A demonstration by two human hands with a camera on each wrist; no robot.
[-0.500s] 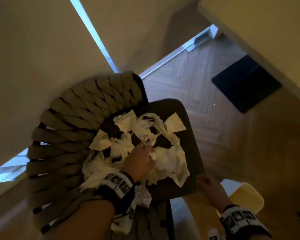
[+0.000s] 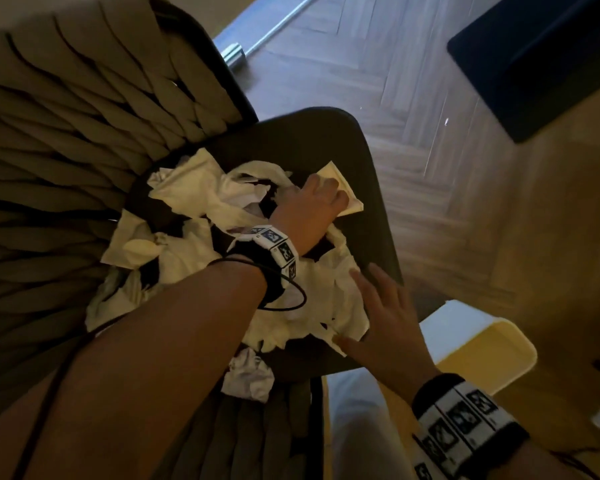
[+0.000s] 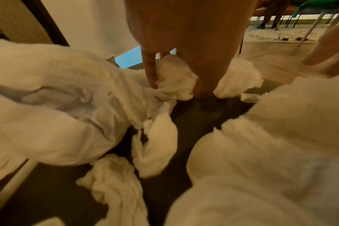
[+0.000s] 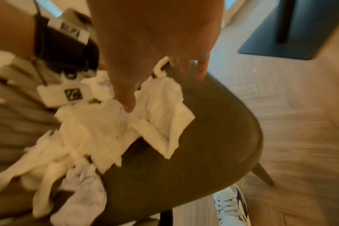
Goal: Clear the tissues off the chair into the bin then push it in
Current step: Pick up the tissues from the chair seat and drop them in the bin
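Several white crumpled tissues (image 2: 194,199) lie heaped on the chair's dark seat (image 2: 364,161). The chair's woven back (image 2: 84,140) is at the left. My left hand (image 2: 329,188) reaches across the heap and pinches a tissue (image 3: 172,79) at the far side between a finger and the thumb. My right hand (image 2: 364,299) lies flat with spread fingers on the near tissues (image 4: 161,116) by the seat's right edge; its thumb touches the paper. A pale yellow bin (image 2: 482,348) stands on the floor just right of the seat, beside my right wrist.
A loose tissue ball (image 2: 248,374) sits at the seat's near edge. Herringbone wood floor (image 2: 430,133) surrounds the chair. A dark flat base (image 2: 541,57) lies at the far right, a metal rail (image 2: 278,26) beyond the chair. My shoe (image 4: 232,206) stands under the seat's edge.
My left hand has moved from the middle of the heap to its far side. My right hand has come from beyond the seat's edge onto the near tissues. The view is closer.
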